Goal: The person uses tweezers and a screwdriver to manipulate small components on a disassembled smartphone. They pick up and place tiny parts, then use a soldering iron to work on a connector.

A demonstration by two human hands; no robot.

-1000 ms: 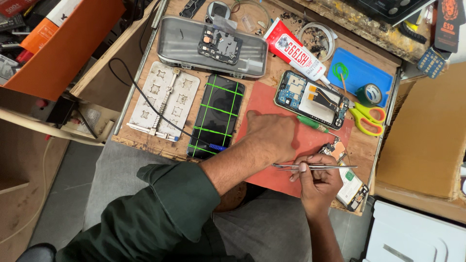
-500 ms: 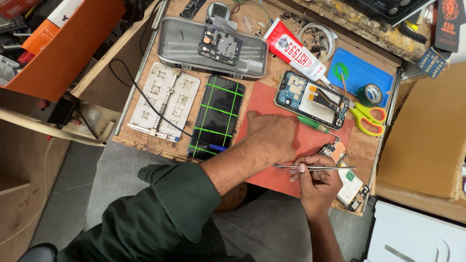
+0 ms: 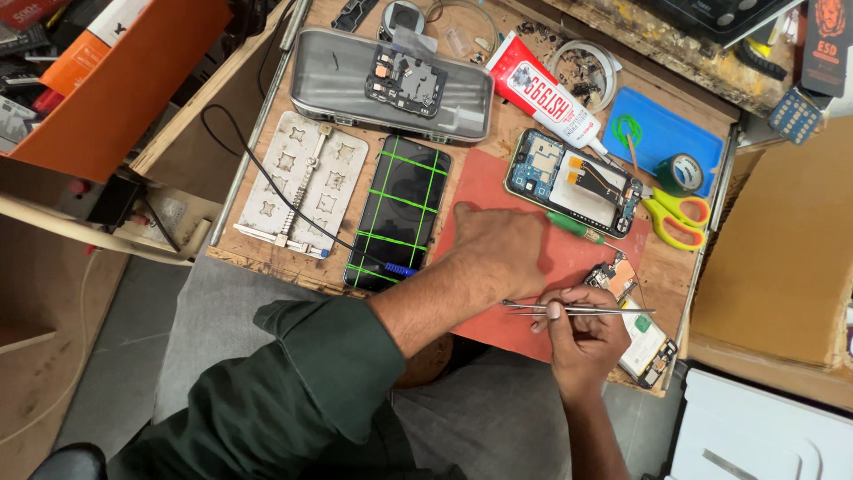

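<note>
We pinch tweezers (image 3: 577, 309) in our right hand (image 3: 582, 342), left hand (image 3: 502, 249) flat on the red mat (image 3: 484, 191), the opened phone (image 3: 573, 182) not yet closed.

Tweezers (image 3: 577, 309) over mat (image 3: 498, 191), opened phone (image 3: 573, 182) behind, scissors (image 3: 680, 218) right

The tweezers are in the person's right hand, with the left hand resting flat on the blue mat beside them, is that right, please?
Not quite: the mat under the left hand is red, not blue, as the head view shows. The rest holds: the right hand holds the tweezers, with the left hand resting on the mat beside them.
</note>
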